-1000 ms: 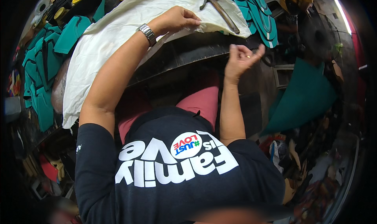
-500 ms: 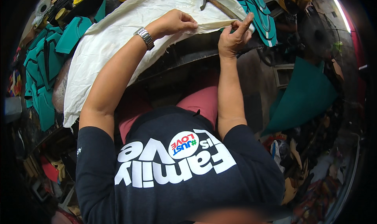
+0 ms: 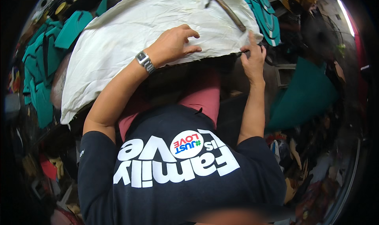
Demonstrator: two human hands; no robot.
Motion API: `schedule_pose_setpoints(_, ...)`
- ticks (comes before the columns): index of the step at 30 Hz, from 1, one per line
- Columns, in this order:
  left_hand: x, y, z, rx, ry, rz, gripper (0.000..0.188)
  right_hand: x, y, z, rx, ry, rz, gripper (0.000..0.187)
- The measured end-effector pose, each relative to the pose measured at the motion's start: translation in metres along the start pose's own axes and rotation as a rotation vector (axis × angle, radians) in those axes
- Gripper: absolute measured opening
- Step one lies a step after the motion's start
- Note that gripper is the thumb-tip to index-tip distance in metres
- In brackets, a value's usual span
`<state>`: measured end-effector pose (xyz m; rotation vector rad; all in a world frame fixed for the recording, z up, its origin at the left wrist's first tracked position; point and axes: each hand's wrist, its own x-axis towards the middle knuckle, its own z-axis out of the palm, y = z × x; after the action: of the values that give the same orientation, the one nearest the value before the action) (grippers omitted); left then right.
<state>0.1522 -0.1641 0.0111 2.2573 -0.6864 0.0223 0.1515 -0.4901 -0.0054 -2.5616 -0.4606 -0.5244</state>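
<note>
Left hand (image 3: 173, 43) lies flat, fingers spread, on the crumpled white cloth sheet (image 3: 130, 39) covering the workbench; right hand (image 3: 252, 57) pinches its front edge amid teal foam cutouts (image 3: 39, 75).

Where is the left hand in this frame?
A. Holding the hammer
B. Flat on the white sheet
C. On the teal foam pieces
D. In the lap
B: the left hand lies palm down on the white sheet; the hammer lies untouched further back.

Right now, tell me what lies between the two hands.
In the head view, only the white sheet's near edge spans between left hand and right hand; the hammer lies farther back.
</note>
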Motion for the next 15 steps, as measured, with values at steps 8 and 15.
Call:
schedule_pose_setpoints(8, -0.151, 0.016, -0.056, 0.043, 0.156, -0.117, 0.039, -0.029, 0.034, 0.017, 1.082, 0.628, 1.041, 0.066)
schedule_pose_setpoints(15, -0.205, 0.003, -0.088, 0.056, 0.368, -0.272, 0.035, 0.099, -0.078, 0.021, 0.852, 0.300, 0.006, 0.053)
